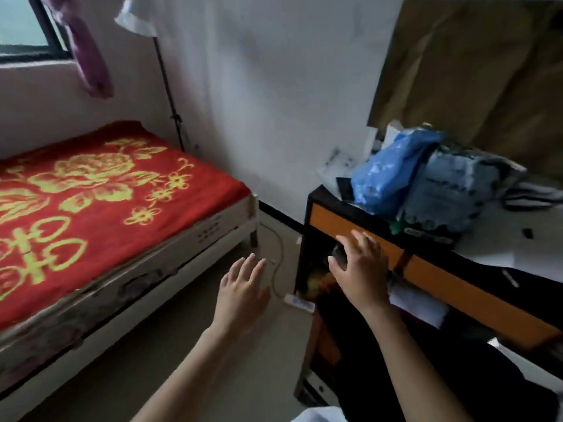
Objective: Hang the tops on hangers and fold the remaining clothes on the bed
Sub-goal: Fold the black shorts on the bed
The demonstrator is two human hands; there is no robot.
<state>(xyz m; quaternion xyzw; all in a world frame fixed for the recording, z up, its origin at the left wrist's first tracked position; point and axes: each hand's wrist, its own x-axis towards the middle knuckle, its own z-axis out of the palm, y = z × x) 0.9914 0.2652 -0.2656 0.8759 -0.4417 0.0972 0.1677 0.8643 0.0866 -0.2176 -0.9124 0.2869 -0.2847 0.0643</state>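
The bed [213, 239] on the left carries a red cover with a yellow flower pattern. A folded pile of faded blue denim [451, 193] lies on top of the black and orange desk [344, 226] at the right. A purple garment [88, 56] and a white one [137, 16] hang near the window at the top left. My left hand [243, 290] hovers over the floor between bed and desk, fingers straight, holding nothing. Fingers spread, my right hand [359, 266] reaches out in front of the desk's orange front edge and grips nothing.
A blue plastic bag [387, 175] and white papers lie on the desk beside the denim. A brown board [475, 74] leans on the wall behind. A thin black pole [167, 86] stands in the corner. A white power strip [300, 303] and its cord lie on the floor.
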